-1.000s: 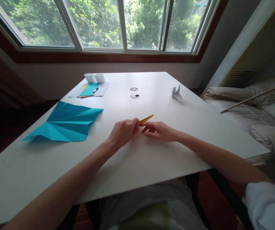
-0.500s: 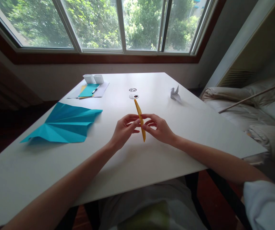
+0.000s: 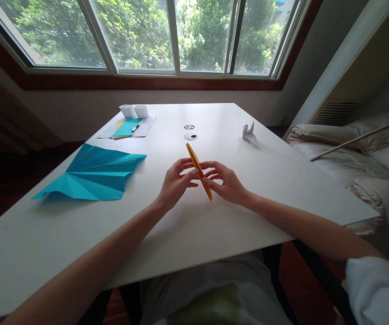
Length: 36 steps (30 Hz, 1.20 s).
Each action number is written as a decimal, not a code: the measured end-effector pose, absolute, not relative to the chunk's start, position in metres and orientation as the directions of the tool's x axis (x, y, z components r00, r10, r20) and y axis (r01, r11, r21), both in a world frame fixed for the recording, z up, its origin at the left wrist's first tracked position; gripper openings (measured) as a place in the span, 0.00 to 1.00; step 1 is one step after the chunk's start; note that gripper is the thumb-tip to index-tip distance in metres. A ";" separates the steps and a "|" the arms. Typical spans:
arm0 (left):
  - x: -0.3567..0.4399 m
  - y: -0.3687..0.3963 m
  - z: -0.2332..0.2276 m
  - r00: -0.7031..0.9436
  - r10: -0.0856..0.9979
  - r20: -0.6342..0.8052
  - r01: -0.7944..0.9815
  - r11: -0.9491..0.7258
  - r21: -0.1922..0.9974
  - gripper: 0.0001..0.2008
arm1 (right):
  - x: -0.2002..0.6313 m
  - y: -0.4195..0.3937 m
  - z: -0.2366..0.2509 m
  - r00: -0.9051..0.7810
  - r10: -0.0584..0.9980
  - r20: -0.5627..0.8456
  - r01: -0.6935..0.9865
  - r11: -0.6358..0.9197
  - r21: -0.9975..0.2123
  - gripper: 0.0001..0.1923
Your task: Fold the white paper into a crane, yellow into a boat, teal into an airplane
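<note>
Jointly, from afar, I had my left hand (image 3: 177, 182) and right hand (image 3: 227, 182), both half-curled, pinching the slim yellow folded paper (image 3: 194, 157) between fingertips over the white table (image 3: 214, 228).

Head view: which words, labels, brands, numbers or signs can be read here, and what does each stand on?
No readable text anywhere.
Two round discs on the table, the farther and the nearer: dark marks, too small to tell whether they are lettering.
Pen: too small to read any print.
Yellow folded paper in both hands: no writing visible.
Large blue sheet: none visible.
</note>
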State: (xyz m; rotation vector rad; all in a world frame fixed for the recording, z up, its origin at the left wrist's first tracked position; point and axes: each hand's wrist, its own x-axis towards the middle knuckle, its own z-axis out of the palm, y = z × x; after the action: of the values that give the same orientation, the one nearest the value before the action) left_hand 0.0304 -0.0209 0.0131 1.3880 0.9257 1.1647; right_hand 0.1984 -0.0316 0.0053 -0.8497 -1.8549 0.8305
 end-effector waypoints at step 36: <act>0.022 -0.008 0.004 0.311 0.928 0.206 0.027 -0.225 0.974 0.12 | 0.225 -0.002 0.006 -0.396 0.873 0.286 0.104 0.352 -0.930 0.10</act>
State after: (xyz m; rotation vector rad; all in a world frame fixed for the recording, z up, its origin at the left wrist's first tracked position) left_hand 0.0221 -0.0079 0.0043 1.5461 0.9040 1.0955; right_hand 0.2247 -0.0024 0.0059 -0.8678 -1.7578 1.1278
